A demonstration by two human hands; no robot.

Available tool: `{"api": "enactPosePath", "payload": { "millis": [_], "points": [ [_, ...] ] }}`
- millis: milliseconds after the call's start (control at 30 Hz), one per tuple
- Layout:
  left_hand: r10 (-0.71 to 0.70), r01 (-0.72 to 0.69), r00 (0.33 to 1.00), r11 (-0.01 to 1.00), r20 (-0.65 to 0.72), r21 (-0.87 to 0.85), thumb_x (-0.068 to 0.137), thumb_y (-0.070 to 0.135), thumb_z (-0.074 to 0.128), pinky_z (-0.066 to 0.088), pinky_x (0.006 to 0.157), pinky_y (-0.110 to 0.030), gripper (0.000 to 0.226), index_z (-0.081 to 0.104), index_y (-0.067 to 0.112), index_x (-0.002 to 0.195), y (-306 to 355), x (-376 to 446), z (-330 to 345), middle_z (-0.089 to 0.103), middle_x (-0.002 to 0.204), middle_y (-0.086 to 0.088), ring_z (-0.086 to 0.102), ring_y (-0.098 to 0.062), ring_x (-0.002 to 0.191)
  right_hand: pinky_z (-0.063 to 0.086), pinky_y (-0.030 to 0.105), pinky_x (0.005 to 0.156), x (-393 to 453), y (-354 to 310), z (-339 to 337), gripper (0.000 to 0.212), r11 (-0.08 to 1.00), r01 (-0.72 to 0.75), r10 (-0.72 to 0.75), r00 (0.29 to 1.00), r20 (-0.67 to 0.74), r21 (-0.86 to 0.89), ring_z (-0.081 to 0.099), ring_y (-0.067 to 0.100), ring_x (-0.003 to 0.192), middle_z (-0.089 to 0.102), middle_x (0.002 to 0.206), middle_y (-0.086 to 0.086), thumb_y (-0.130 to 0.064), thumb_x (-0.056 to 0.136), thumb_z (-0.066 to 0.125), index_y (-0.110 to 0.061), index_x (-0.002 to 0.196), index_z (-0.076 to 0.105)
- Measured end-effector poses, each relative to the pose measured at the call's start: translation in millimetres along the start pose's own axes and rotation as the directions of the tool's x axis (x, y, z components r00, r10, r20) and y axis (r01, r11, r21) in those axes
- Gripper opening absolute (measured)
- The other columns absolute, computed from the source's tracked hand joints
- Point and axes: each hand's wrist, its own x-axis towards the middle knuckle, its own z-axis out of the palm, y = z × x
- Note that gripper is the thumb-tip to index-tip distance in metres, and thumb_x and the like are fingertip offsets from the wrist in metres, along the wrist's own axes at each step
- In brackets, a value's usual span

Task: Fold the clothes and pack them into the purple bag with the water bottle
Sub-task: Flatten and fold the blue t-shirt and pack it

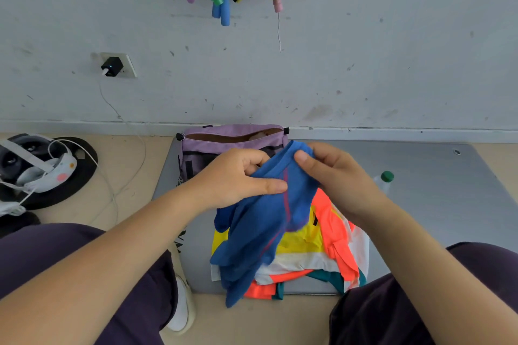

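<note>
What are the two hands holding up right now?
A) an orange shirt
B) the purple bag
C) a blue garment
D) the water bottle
C: both the left hand and the right hand grip the top of the blue garment, lifted above the pile of bright clothes; the purple bag and water bottle lie untouched.

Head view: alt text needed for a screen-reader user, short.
Both hands, left hand and right hand, hold up a blue garment over a pile of bright clothes on a grey mat. An unzipped purple bag stands behind by the wall, and a green-capped water bottle sits to the right.
</note>
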Motion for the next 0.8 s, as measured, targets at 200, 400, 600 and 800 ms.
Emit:
{"api": "enactPosePath", "payload": {
  "millis": [200, 400, 600, 800],
  "points": [
    [-0.344, 0.270, 0.919, 0.906, 0.194, 0.327, 0.076, 0.055, 0.076, 0.052, 0.092, -0.038, 0.039, 0.074, 0.020, 0.094, -26.7, 6.4, -23.0, 0.075, 0.098, 0.001, 0.070, -0.021, 0.095, 0.042, 0.022, 0.063, 13.7, 1.3, -20.6, 0.025, 0.976, 0.035, -0.088, 0.966, -0.243, -0.214, 0.048, 0.007, 0.066, 0.052, 0.069, -0.002, -0.022, 0.096, 0.058, -0.005, 0.078, 0.059],
    [-0.342, 0.308, 0.939, 0.873, 0.025, 0.378, 0.082, 0.061, 0.065, 0.043, 0.060, -0.019, 0.046, 0.070, 0.016, 0.082, -48.9, 7.9, -26.9, 0.068, 0.072, 0.010, 0.058, -0.002, 0.061, 0.032, 0.025, 0.055, 20.4, 15.0, -47.4, 0.038, 0.944, -0.074, -0.078, 0.898, -0.433, -0.323, 0.036, 0.009, 0.059, 0.039, 0.063, 0.000, -0.028, 0.093, 0.061, -0.002, 0.069, 0.049],
    [-0.195, 0.233, 0.958, 0.957, -0.213, 0.173, 0.078, 0.066, 0.058, 0.039, 0.057, -0.026, 0.058, 0.061, 0.008, 0.081, -46.5, 3.5, -18.1, 0.053, 0.063, -0.004, 0.051, -0.010, 0.055, 0.030, 0.023, 0.050, 18.4, 24.3, -48.0, 0.039, 0.894, -0.149, -0.061, 0.893, -0.446, -0.422, 0.033, 0.008, 0.054, 0.038, 0.057, -0.008, -0.028, 0.094, 0.058, -0.005, 0.066, 0.045],
    [-0.308, 0.242, 0.950, 0.838, -0.058, -0.488, 0.061, 0.044, 0.066, 0.038, 0.069, -0.034, 0.036, 0.055, 0.017, 0.082, -22.7, -4.1, -23.8, 0.046, 0.083, -0.012, 0.043, -0.027, 0.078, 0.032, 0.030, 0.052, 17.1, 20.8, -49.4, 0.038, 0.846, -0.195, -0.080, 0.874, -0.479, -0.497, 0.035, 0.015, 0.055, 0.040, 0.058, 0.000, -0.028, 0.093, 0.058, -0.008, 0.064, 0.046]
  ]
}}
